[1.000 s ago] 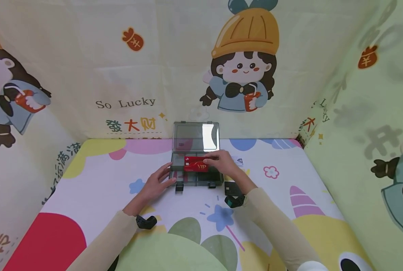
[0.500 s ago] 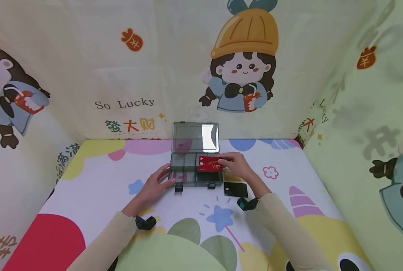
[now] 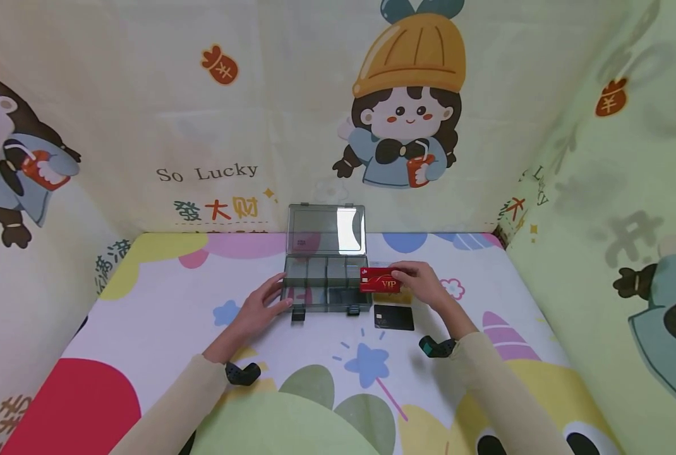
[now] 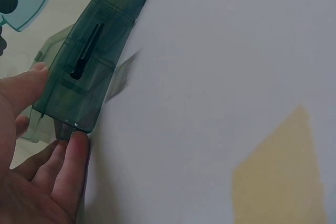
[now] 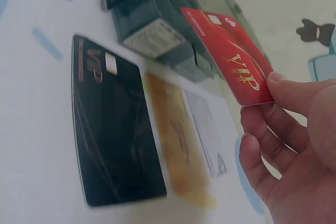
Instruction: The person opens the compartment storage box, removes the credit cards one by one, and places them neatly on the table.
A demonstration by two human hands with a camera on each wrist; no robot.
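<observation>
My right hand pinches a red VIP card between thumb and fingers. It holds the card raised at the right end of a translucent grey compartment box, whose lid stands open at the back. At the box's left end, my left hand grips the corner, with thumb and fingers spread about it in the left wrist view. Below the red card, a black VIP card lies on the table. Beside it are a gold card and a pale card, both partly covered in the head view.
Two latches, the left one and the right one, stick out from the box's front. A patterned cloth covers the table. Close behind the box rises a printed fabric wall.
My right hand has carried the red card rightward, from over the middle of the box to its right end. The black card has come into full view. My left hand has stayed at the box.
</observation>
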